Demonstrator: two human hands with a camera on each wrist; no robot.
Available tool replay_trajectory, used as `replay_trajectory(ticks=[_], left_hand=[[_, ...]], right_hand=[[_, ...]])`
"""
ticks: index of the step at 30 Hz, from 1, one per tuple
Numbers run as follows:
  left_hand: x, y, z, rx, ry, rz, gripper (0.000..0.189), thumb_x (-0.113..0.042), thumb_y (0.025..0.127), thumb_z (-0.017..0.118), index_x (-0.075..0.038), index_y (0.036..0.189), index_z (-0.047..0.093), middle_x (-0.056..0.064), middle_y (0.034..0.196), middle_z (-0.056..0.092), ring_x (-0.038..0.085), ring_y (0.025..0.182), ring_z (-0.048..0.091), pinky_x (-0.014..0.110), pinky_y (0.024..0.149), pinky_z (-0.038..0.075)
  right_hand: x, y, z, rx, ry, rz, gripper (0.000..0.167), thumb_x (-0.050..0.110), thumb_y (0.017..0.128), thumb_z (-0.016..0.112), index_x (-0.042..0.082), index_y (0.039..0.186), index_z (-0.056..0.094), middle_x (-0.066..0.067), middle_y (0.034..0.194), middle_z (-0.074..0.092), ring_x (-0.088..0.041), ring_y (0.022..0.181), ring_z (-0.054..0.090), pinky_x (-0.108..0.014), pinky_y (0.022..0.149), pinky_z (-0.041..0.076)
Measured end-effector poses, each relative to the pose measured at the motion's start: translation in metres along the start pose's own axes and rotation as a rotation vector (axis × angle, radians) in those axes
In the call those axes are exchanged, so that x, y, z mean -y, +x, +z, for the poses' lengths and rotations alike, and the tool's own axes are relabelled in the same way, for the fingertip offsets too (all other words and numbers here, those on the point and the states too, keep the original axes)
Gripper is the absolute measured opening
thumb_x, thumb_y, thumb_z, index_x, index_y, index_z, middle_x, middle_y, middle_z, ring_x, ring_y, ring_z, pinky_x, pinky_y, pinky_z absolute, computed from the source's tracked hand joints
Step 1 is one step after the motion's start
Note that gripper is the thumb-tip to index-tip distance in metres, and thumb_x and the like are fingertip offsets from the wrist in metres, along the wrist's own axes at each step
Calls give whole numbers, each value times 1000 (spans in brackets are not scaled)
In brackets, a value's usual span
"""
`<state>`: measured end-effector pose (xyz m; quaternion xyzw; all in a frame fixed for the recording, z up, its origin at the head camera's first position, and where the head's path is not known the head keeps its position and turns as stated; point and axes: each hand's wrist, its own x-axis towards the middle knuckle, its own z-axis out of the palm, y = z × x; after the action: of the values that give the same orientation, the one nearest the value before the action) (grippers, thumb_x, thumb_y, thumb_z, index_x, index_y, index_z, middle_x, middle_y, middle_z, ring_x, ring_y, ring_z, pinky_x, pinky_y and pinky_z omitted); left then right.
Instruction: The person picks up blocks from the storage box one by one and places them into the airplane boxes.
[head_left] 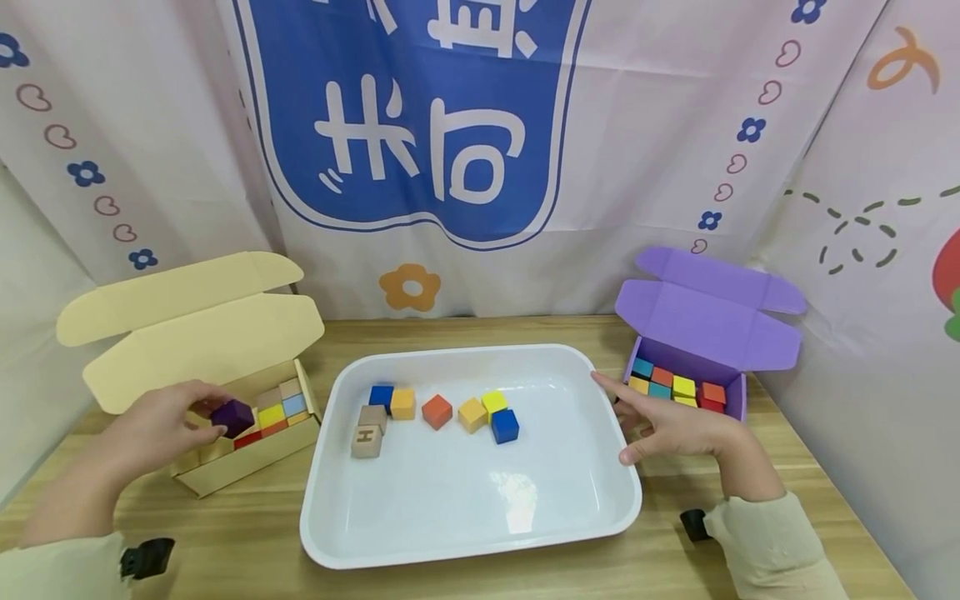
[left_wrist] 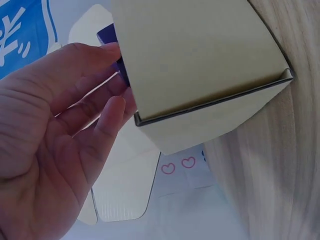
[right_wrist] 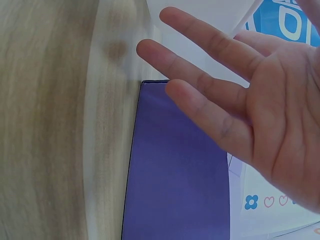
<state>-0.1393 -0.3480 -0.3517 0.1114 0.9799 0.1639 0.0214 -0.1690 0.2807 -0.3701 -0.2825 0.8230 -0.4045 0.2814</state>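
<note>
My left hand [head_left: 161,429] pinches a dark purple cube [head_left: 233,417] between thumb and fingers, over the open cream box [head_left: 251,458]. In the left wrist view the box's end wall hides most of that purple cube [left_wrist: 106,35]. Inside the box lie several blocks, among them a yellow block [head_left: 271,417] and a light blue block [head_left: 292,406]. My right hand [head_left: 675,425] is at the right rim of the white tray [head_left: 465,517], its fingers spread and holding nothing. The open purple box [right_wrist: 175,165] stands beside it.
In the tray's upper half sit several cubes, among them an orange-red cube [head_left: 437,412], a blue cube [head_left: 505,426] and a wooden cube marked H [head_left: 367,442]. More coloured blocks, such as a red block [head_left: 712,393], fill the purple box. A printed curtain [head_left: 480,275] hangs behind the table.
</note>
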Motion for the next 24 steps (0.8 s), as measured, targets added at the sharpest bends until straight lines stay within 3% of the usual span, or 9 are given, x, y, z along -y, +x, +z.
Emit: replay_trajectory(ticks=[3, 10, 15, 24], left_hand=[[2, 2, 2, 23, 1, 6, 39, -6, 82, 76, 12, 114, 63, 22, 99, 69, 38, 89, 65, 53, 74, 55], [7, 5, 5, 48, -1, 5, 39, -6, 81, 76, 13, 113, 63, 17, 94, 69, 33, 85, 66, 52, 74, 54], [7, 9, 10, 66, -27, 28, 34, -5, 82, 76, 8, 111, 67, 13, 95, 70, 29, 86, 66, 49, 74, 55], [12, 13, 17, 94, -43, 50, 27, -1, 81, 74, 3, 108, 69, 8, 95, 70, 20, 84, 64, 32, 68, 52]], right_hand=[[0, 0, 0, -2, 1, 1, 107, 20, 88, 76, 13, 161, -2, -22, 144, 44, -34, 121, 55, -38, 99, 49], [-1, 1, 1, 6, 11, -7, 107, 21, 88, 75, 14, 161, -4, -25, 150, 39, -37, 126, 53, -49, 101, 45], [-1, 0, 0, 2, 9, -9, 108, 21, 88, 76, 13, 160, -3, -26, 148, 40, -37, 122, 54, -41, 99, 49], [-1, 0, 1, 1, 12, -4, 108, 21, 88, 76, 13, 161, -3, -27, 149, 38, -38, 125, 53, -47, 99, 47]])
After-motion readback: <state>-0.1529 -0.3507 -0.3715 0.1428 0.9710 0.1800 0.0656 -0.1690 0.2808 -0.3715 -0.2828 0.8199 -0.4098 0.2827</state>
